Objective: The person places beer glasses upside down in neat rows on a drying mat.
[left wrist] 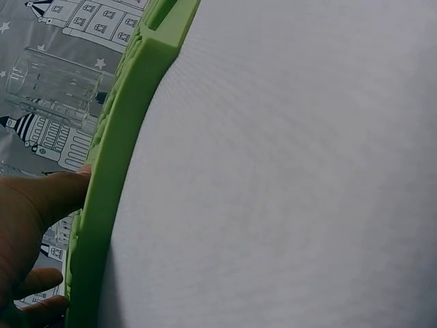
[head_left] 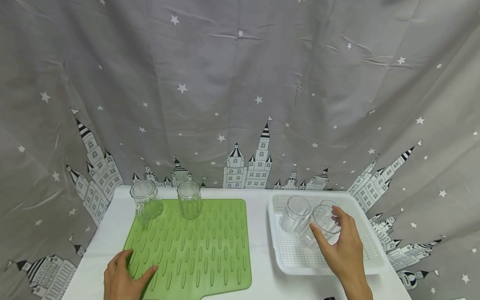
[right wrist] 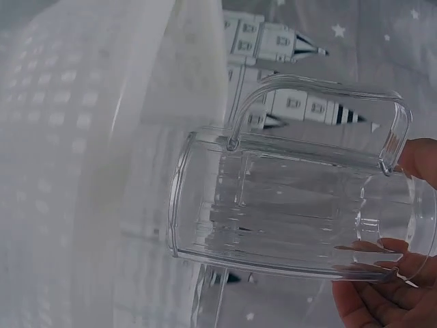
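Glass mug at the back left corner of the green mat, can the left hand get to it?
Probably yes: the left hand touches the green mat near its left edge, holds no mug, and nothing visible stands between it and that glass mug.

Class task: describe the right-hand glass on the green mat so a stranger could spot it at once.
On the white table, find the flat, ridged green mat, left of the white basket. Near its far edge, pick the clear glass nearer the basket; the other glass stands at the mat's far left corner.
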Demonstrator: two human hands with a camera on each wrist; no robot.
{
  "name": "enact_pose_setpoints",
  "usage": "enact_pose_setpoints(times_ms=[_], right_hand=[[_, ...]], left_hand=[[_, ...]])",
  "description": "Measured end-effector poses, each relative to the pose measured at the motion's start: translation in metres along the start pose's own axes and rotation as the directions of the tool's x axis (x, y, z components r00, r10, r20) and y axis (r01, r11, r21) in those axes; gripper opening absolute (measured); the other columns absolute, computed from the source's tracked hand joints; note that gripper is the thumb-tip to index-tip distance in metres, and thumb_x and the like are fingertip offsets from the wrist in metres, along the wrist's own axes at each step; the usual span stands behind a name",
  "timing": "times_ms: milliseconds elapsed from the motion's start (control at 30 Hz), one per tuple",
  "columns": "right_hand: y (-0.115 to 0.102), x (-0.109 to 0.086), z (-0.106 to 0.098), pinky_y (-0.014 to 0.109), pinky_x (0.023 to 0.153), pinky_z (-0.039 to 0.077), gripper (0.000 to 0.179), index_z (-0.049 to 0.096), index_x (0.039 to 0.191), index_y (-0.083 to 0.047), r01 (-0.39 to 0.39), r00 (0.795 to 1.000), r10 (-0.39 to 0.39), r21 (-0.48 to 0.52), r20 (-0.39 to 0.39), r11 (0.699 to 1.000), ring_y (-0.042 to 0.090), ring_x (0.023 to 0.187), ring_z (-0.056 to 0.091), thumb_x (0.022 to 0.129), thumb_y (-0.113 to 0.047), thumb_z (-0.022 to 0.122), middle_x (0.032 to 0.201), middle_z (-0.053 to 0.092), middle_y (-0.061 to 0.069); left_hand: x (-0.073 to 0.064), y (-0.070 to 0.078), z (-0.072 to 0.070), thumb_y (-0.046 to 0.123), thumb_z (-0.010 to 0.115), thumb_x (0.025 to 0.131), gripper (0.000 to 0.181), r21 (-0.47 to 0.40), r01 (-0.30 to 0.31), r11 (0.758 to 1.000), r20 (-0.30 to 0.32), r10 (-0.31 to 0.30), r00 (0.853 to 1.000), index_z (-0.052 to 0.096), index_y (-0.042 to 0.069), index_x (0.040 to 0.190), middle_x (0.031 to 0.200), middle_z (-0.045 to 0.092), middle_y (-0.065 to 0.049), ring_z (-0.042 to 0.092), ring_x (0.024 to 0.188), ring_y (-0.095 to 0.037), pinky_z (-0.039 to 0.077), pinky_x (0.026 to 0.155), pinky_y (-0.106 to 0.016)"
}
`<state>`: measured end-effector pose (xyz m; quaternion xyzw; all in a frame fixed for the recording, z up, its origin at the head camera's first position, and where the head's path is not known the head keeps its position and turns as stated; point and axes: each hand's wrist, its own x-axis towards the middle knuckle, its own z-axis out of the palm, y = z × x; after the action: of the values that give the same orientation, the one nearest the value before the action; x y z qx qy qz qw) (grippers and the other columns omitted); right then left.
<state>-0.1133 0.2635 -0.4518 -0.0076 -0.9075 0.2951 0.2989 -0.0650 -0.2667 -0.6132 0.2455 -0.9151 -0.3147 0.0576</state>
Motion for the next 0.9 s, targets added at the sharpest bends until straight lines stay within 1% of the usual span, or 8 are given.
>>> enact_pose_setpoints(times_ms=[133,333,433,533,600,733,800,900], right_hand=[[-0.010,0.000,0.008,0.030,0.089,0.047,0.079,0.057,0.149,-0.006,0.043,0.999,-0.043,0.024,0.008,0.999,0.030,0.114,0.066,0.082,-0.026,0.094,0.130,0.070,0.015],[-0.028,0.001,0.020,0.034,0.094,0.051,0.079,0.057,0.150,-0.007,0.079,0.996,-0.082,0.073,0.043,0.994,0.028,0.118,0.066,0.083,-0.028,0.094,0.134,0.069,0.012],[-0.036,0.000,0.026,0.035,0.093,0.052,0.079,0.057,0.150,-0.008,0.087,0.994,-0.093,0.090,0.061,0.992,0.025,0.117,0.064,0.084,-0.030,0.094,0.132,0.069,0.011],[-0.042,-0.001,0.032,0.039,0.091,0.055,0.079,0.057,0.150,-0.009,0.101,0.991,-0.109,0.110,0.073,0.989,0.024,0.115,0.064,0.084,-0.030,0.094,0.130,0.069,0.010],[-0.046,-0.002,0.036,0.042,0.090,0.057,0.079,0.057,0.150,-0.010,0.111,0.990,-0.121,0.116,0.079,0.987,0.023,0.114,0.064,0.084,-0.031,0.094,0.130,0.069,0.009],[-0.052,-0.003,0.044,0.046,0.092,0.058,0.079,0.056,0.151,-0.011,0.128,0.986,-0.140,0.135,0.090,0.983,0.022,0.115,0.065,0.084,-0.033,0.093,0.131,0.069,0.009],[-0.055,-0.004,0.048,0.045,0.093,0.058,0.079,0.056,0.151,-0.012,0.132,0.984,-0.147,0.146,0.100,0.980,0.021,0.116,0.065,0.084,-0.034,0.093,0.133,0.069,0.008],[-0.060,-0.004,0.054,0.043,0.095,0.058,0.079,0.056,0.151,-0.012,0.142,0.981,-0.161,0.163,0.111,0.976,0.019,0.116,0.064,0.085,-0.036,0.092,0.134,0.068,0.006]], left_hand=[[-0.001,0.001,-0.001,0.044,0.094,0.079,0.104,-0.004,-0.007,1.000,-0.005,0.007,1.000,0.042,-0.008,0.152,0.153,0.036,-0.040,0.035,0.139,-0.064,0.037,0.112,-0.081],[-0.002,0.000,-0.002,0.045,0.093,0.080,0.103,-0.001,-0.012,1.000,0.009,0.012,1.000,0.042,-0.008,0.152,0.153,0.035,-0.040,0.034,0.140,-0.064,0.037,0.112,-0.081],[-0.002,0.001,-0.002,0.045,0.092,0.082,0.102,0.001,-0.014,1.000,0.016,0.013,1.000,0.041,-0.008,0.153,0.153,0.035,-0.040,0.033,0.140,-0.064,0.037,0.112,-0.081],[-0.003,0.004,-0.002,0.042,0.091,0.083,0.099,0.002,-0.008,1.000,0.012,0.008,1.000,0.041,-0.008,0.153,0.153,0.035,-0.039,0.032,0.141,-0.063,0.037,0.112,-0.079],[-0.006,0.008,-0.001,0.041,0.090,0.084,0.096,-0.003,-0.014,1.000,0.006,0.014,1.000,0.042,-0.007,0.153,0.154,0.035,-0.039,0.032,0.142,-0.062,0.038,0.111,-0.079],[-0.013,0.025,0.004,0.039,0.088,0.089,0.089,-0.047,-0.077,0.996,0.005,0.078,0.997,0.046,-0.005,0.153,0.155,0.038,-0.037,0.035,0.141,-0.060,0.040,0.109,-0.079],[-0.018,0.035,0.008,0.036,0.086,0.092,0.084,-0.089,-0.126,0.988,0.018,0.128,0.992,0.046,-0.006,0.153,0.154,0.039,-0.037,0.038,0.140,-0.060,0.040,0.109,-0.078],[-0.027,0.054,0.014,0.034,0.082,0.095,0.079,-0.158,-0.163,0.974,0.060,0.174,0.983,0.046,-0.003,0.155,0.155,0.040,-0.036,0.041,0.140,-0.058,0.042,0.108,-0.078]])
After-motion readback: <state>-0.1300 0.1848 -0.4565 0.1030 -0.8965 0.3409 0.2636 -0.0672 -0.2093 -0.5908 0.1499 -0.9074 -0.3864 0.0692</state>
